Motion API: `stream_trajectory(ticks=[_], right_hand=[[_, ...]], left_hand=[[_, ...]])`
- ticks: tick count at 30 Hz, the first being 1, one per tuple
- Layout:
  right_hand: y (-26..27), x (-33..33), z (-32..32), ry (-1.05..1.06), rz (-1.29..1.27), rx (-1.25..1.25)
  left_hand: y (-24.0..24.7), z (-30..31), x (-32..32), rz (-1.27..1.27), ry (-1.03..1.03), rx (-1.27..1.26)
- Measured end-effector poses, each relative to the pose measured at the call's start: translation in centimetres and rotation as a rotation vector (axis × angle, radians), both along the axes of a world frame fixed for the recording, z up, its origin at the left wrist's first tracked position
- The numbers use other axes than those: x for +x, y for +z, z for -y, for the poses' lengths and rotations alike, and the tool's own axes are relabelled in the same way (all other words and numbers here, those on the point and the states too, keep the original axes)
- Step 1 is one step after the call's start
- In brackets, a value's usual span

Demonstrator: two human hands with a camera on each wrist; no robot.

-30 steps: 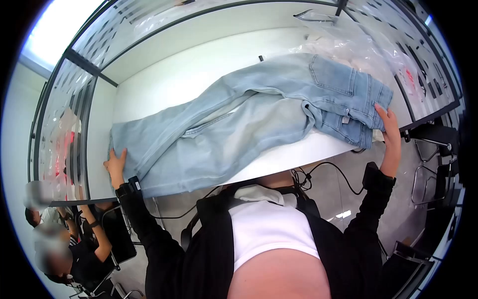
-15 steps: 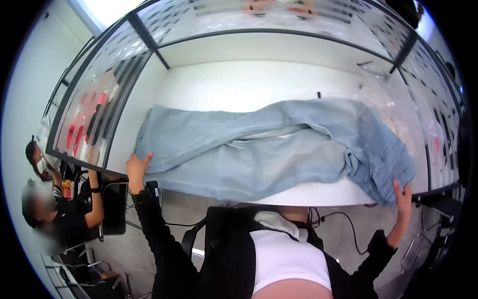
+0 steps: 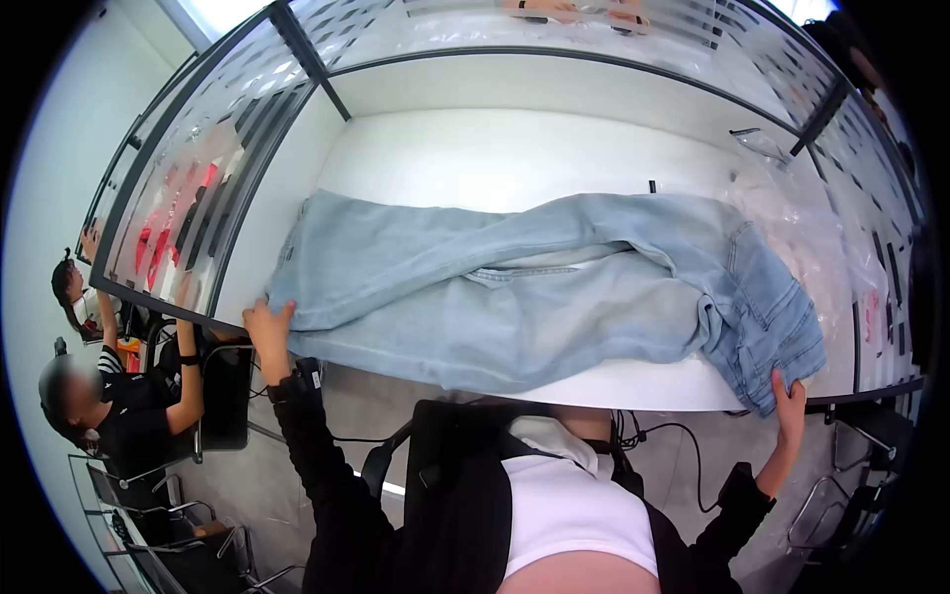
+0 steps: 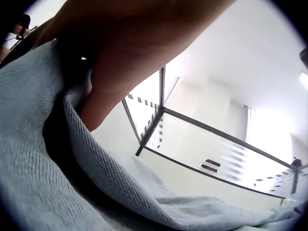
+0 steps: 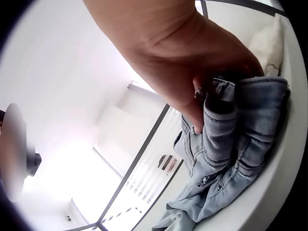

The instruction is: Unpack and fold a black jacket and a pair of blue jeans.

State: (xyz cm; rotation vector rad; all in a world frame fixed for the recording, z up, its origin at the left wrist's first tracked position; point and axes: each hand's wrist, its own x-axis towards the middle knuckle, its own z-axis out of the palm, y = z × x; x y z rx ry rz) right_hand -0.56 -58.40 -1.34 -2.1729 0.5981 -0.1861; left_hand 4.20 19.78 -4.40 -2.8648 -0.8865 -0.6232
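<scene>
Pale blue jeans (image 3: 554,287) lie stretched lengthwise across the white table (image 3: 475,158), legs to the left and waist to the right. At the leg end, my left hand (image 3: 267,332) pinches the hem. Up close in the left wrist view, the thumb of that hand (image 4: 120,62) goes behind a fold of denim (image 4: 115,178); its other fingers are mostly hidden. My right hand (image 3: 790,401) grips the waistband at the table's front right. The right wrist view has the waistband (image 5: 221,120) bunched in folds under that hand (image 5: 192,62).
Crumpled clear plastic bags (image 3: 782,218) lie at the back right. Dark-framed clear panels (image 3: 188,198) border the table at its sides and back. A small black piece (image 3: 652,186) sits behind the jeans. Another person (image 3: 139,406) sits at the left; cables (image 3: 683,436) hang below the front edge.
The head view has turned, shifting the table in it. My right hand has drawn the waist end toward the front edge. My left hand's spread thumb has come in against the hem.
</scene>
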Motion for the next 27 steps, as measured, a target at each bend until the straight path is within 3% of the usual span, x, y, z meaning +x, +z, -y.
stream_trajectory(ticks=[1,4,7,8,12,14,17,18,21,23,25,27], right_hand=[[0.2,0.2,-0.3,0.010,0.028,0.034],[0.1,0.1,0.0,-0.058,-0.029,0.114],[-0.2,0.2,-1.0,-0.079,0.155,0.227],[-0.6,0.2,-0.2,-0.050,0.115,0.281],[-0.8,0.8,-0.9,-0.167,0.144,0.184],[-1.1,1.7,2.8,-0.186,0.117,0.062],[1.7,4.2,11.2,-0.203,0.011,-0.095],[3.9,4.9,13.0,-0.086,0.063,0.042],[8.0,5.0,17.5,0.022,0.064,0.180],[8.4,4.6,19.8,0.030,0.015,0.157],[7.2,4.1,21.7,0.074,-0.012,0.141],[6.9,4.5,22.9,0.126,-0.073,0.145]], left_hand=[[0.0,0.6,0.1,0.096,-0.062,0.091],[1.3,1.7,1.2,0.191,-0.127,-0.077],[3.4,3.5,2.6,0.125,-0.074,-0.200],[4.2,4.0,3.1,0.063,-0.036,-0.179],[5.2,2.5,5.2,0.044,-0.213,-0.022],[7.0,0.8,7.7,0.042,-0.178,-0.024],[12.7,-2.3,9.4,0.400,-0.367,-0.144],[14.5,-2.9,8.7,0.446,-0.288,-0.240],[14.2,-4.8,4.3,0.549,-0.366,-0.737],[10.2,-5.1,1.0,0.490,-0.330,-0.754],[7.8,-1.5,-1.6,0.446,-0.234,-1.003],[3.9,-3.1,-2.6,0.365,-0.419,-0.952]])
